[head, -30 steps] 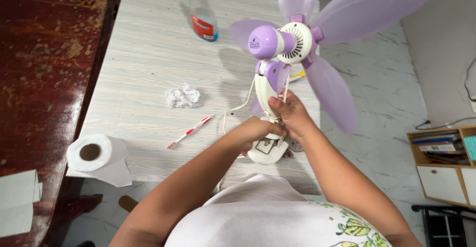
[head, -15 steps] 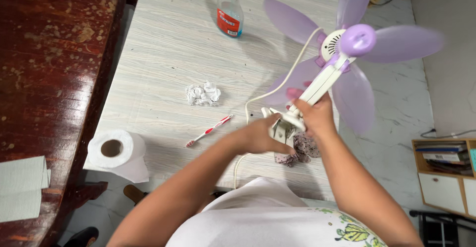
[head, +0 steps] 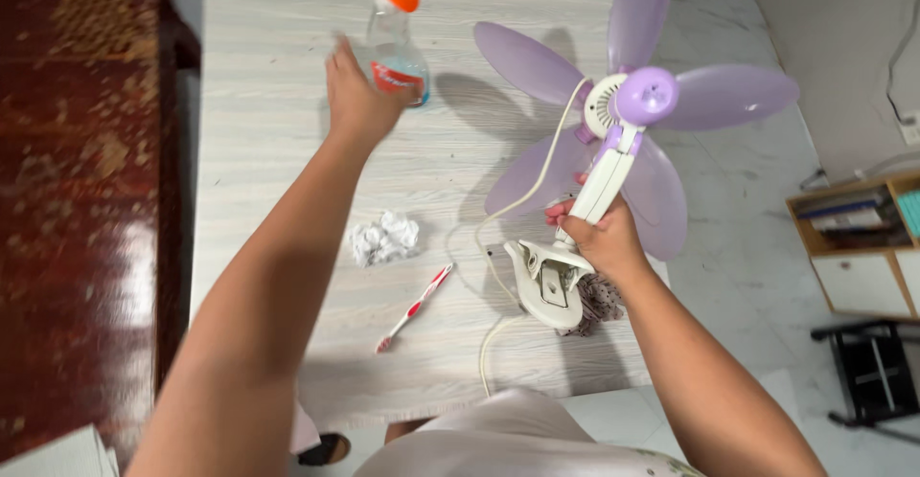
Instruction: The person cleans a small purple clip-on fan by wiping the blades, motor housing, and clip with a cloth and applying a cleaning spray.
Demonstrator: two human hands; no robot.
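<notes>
We count one pale wooden table (head: 287, 151) and, on it, one clear spray bottle (head: 393, 51) with an orange top at the far side, one crumpled white tissue (head: 383, 238) near the middle, and one red-and-white toothbrush (head: 414, 307) nearer us. There is one clip fan (head: 613, 151) with five lilac blades and one white cord (head: 522, 209). To the right stands one wooden shelf unit (head: 858, 238).

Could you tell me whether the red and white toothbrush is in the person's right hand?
No, the red and white toothbrush lies on the table, while the right hand grips the fan.
</notes>
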